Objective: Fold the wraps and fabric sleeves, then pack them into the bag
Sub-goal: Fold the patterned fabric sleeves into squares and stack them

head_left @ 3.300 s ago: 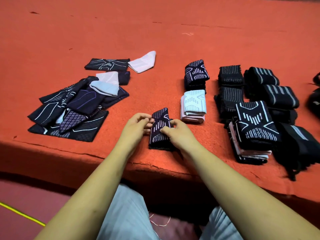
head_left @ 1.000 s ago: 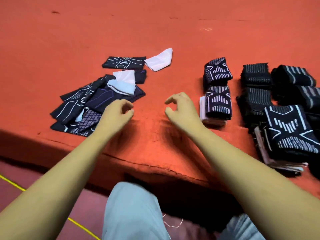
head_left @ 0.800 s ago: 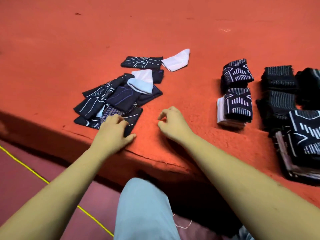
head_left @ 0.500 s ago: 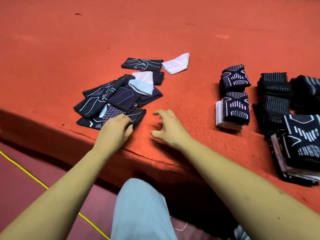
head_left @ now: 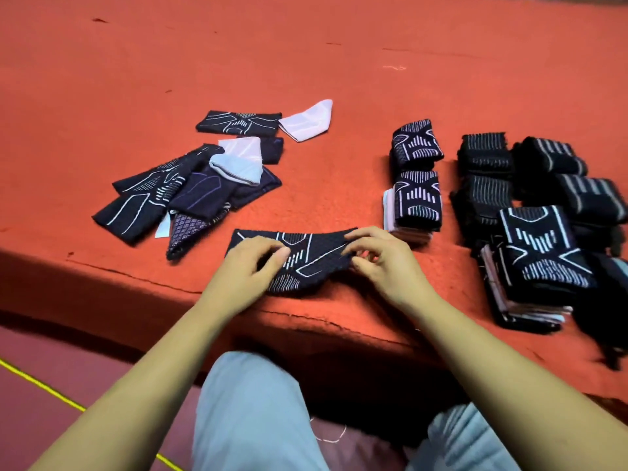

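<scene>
I count one dark patterned sleeve [head_left: 306, 256] being worked, lying near the front edge of the red felt surface [head_left: 339, 62]. Both hands are closed narrowly on it. My view has the left hand [head_left: 251, 266] curled over its left half with the thumb pressing on top. The right hand [head_left: 384, 263] pinches the right end between thumb and fingers, and that end is raised slightly. The loose heap [head_left: 190, 192] to the left shows three pale pieces, but its dark ones overlap too much to count. Two folded patterned stacks [head_left: 416, 198] sit just right of the sleeve, one behind the other. Further right are black striped bundles [head_left: 486, 154], too blurred to count, and one tall stack [head_left: 543, 253].
</scene>
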### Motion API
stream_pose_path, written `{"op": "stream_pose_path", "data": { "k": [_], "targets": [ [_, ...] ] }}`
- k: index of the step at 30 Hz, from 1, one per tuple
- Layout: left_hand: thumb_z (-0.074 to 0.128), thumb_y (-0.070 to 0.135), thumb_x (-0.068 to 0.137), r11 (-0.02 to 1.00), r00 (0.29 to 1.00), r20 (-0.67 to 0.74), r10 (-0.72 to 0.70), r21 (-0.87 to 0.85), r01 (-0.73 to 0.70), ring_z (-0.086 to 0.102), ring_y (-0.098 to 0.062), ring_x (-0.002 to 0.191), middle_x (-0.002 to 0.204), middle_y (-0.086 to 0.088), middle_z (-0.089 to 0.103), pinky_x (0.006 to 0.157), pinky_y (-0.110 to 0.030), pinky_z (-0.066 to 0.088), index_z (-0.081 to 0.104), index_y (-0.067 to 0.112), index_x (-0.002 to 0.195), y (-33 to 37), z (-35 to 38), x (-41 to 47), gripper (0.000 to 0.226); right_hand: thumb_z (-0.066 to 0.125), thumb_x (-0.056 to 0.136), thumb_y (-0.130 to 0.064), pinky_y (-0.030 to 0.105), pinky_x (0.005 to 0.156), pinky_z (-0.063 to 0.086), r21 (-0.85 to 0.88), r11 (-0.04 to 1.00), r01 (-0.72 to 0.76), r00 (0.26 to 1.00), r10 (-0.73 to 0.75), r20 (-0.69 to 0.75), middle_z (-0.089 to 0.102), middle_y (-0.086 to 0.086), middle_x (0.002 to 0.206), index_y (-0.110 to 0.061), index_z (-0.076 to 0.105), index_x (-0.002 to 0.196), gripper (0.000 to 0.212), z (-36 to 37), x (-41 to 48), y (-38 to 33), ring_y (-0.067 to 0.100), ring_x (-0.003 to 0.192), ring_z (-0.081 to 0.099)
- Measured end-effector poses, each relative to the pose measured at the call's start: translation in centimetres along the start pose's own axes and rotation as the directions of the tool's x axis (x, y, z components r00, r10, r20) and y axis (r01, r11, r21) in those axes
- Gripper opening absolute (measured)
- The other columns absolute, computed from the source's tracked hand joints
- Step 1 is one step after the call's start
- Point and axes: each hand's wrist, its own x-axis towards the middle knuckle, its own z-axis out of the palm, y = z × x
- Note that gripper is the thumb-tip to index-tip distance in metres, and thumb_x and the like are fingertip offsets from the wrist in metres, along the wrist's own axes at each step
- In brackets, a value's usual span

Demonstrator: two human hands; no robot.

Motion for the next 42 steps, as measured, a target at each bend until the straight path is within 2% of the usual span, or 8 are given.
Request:
{"op": "stream_pose_path", "data": {
  "k": [4,9,13,19,22,27,33,42],
  "targets": [
    [0.072,0.023,0.086,0.964,0.974,-0.153,-0.166,0.182,0.193,0.053,-0.031,0.102,0.104,-0.010,0.059,0.093,-0.038,0.038,0.063,0.010,0.107,-1.4,1.7,0.5,0.026,0.067,0.077,0.008,0.017,0.100,0.042,-0.069,0.997,-0.033,0.997,0.028,-0.066,0.068,-0.002,0.113,-0.013,0.075,0.091,0.026,-1.9,-3.0,2.0,0.005,0.107,0.060],
    [0.071,0.051,0.082,0.813,0.870,-0.220,-0.442,0.312,0.492,0.047,-0.041,0.112,0.115,-0.022,0.056,0.100,-0.047,0.034,0.055,0.004,0.115,-0.9,3.6,1.1,0.060,0.065,0.076,0.011,0.004,0.098,0.033,-0.092,0.991,-0.096,0.988,0.084,-0.129,0.068,0.000,0.116,-0.010,0.074,0.091,0.028,-2.0,-4.2,3.4,0.011,0.108,0.061],
    [0.068,0.051,0.084,0.787,0.851,-0.199,-0.486,0.325,0.525,0.053,-0.039,0.104,0.098,-0.022,0.064,0.093,-0.045,0.034,0.059,0.006,0.085,-0.6,3.0,1.5,0.046,0.064,0.081,0.008,0.003,0.104,0.027,-0.146,0.984,-0.101,0.992,0.089,-0.089,0.065,0.006,0.125,-0.008,0.073,0.098,0.025,-1.0,-5.5,3.6,0.014,0.115,0.058],
    [0.071,0.012,0.086,0.901,0.913,-0.098,-0.396,-0.233,0.365,0.058,0.000,0.069,0.077,0.005,0.063,0.064,-0.018,0.042,0.061,0.015,0.088,2.7,2.1,1.0,0.011,0.059,0.082,0.007,0.006,0.108,0.025,-0.156,0.983,-0.099,0.994,0.089,-0.069,0.063,0.006,0.128,-0.008,0.072,0.102,0.028,-1.1,-5.7,3.5,0.018,0.120,0.057],
    [0.071,0.007,0.088,0.904,0.963,-0.110,-0.244,-0.385,0.185,0.059,0.014,0.082,0.098,0.005,0.069,0.077,-0.006,0.044,0.067,0.019,0.102,4.0,2.7,0.1,0.019,0.059,0.083,0.006,0.007,0.108,0.026,-0.151,0.983,-0.108,0.993,0.099,-0.066,0.063,0.004,0.129,-0.009,0.072,0.102,0.028,-1.2,-5.7,3.3,0.016,0.121,0.056],
    [0.060,0.029,0.087,0.979,1.000,0.014,-0.028,-0.201,0.030,0.040,0.002,0.138,0.147,0.006,0.049,0.116,-0.015,0.025,0.061,0.020,0.135,2.8,4.8,-1.4,0.049,0.060,0.083,0.006,0.004,0.107,0.023,-0.164,0.980,-0.116,0.993,0.108,-0.058,0.063,0.004,0.129,-0.009,0.072,0.102,0.027,-1.2,-5.7,3.2,0.018,0.121,0.057],
    [0.048,0.025,0.093,0.979,0.967,0.177,0.185,-0.118,-0.166,0.023,-0.004,0.148,0.154,0.007,0.040,0.122,-0.022,0.015,0.055,0.022,0.140,3.0,6.0,-1.3,0.048,0.061,0.083,0.005,0.005,0.107,0.023,-0.169,0.979,-0.112,0.993,0.105,-0.051,0.063,0.004,0.128,-0.009,0.072,0.102,0.027,-1.2,-5.7,3.2,0.019,0.120,0.057],
    [0.041,0.035,0.088,0.977,0.975,0.160,0.154,0.126,-0.175,0.031,-0.009,0.146,0.153,0.009,0.042,0.120,-0.041,0.027,0.056,0.027,0.139,1.9,6.8,-1.3,0.054,0.060,0.084,0.004,0.018,0.110,0.030,-0.164,0.980,-0.110,0.993,0.102,-0.055,0.063,0.006,0.129,-0.008,0.071,0.104,0.026,-1.2,-5.8,3.1,0.020,0.122,0.057]
  ]
}}
